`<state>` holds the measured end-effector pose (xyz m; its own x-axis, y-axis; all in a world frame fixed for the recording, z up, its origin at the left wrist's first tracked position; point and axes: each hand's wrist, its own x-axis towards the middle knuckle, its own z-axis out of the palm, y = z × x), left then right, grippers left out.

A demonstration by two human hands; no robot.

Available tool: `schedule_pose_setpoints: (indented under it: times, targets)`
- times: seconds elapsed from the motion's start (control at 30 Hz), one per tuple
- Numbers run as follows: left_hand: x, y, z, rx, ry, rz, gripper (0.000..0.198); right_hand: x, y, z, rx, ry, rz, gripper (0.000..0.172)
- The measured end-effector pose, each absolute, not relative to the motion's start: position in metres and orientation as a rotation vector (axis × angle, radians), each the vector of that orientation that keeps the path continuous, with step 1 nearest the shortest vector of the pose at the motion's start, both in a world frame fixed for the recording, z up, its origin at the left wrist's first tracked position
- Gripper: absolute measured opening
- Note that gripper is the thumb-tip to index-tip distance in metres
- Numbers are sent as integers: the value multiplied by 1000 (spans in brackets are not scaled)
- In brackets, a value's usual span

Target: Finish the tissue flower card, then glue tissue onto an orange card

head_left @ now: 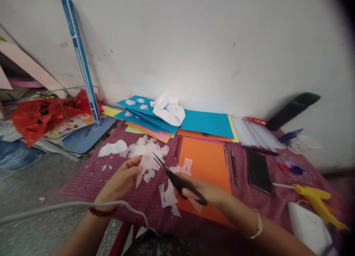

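My left hand [124,176] pinches a piece of thin white tissue paper [144,165] between thumb and fingers. Black-handled scissors [177,182] are gripped in my right hand [198,187], their blades pointing up and left toward that paper. The blades look slightly parted; whether they touch the paper I cannot tell. Just beyond my left hand lies a pile of white paper scraps [144,147]. More cut strips [168,195] lie below the scissors, some near the edge of an orange sheet [206,167] that my right hand is over.
Blue cards [208,123] and crumpled white tissue [168,110] are at the back. To the right lie a pen [234,167], a black phone [259,171], a yellow glue gun [313,195] and a white box [309,226]. A grey cable [122,203] crosses by my left wrist.
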<state>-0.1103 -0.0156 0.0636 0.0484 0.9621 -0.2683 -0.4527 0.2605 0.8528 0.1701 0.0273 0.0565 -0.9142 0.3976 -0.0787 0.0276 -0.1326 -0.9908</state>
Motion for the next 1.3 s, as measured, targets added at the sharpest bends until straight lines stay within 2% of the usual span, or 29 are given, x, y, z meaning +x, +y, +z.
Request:
schedule_pose_setpoints:
  times: [0.27,0.5,0.6,0.77,1.03,1.3]
  targets:
    - [-142,-23,53,723,1157,1148,38,138,55,60,-595,-2013,2163,85]
    - [-153,-15,53,723,1065,1145,38,121,72,57,-607,-2021,2217,80]
    - [-155,-12,48,654,1020,1154,35,117,73,53,-701,-1989,2215,76]
    - [-158,-12,35,561,1057,1134,18,114,73,51,-810,-1964,2199,67]
    - [-160,-13,42,469,1136,1212,22,114,74,49,-808,-1961,2225,70]
    - [-168,-4,46,366,1042,1500,29,126,76,49,-629,-1926,2290,64]
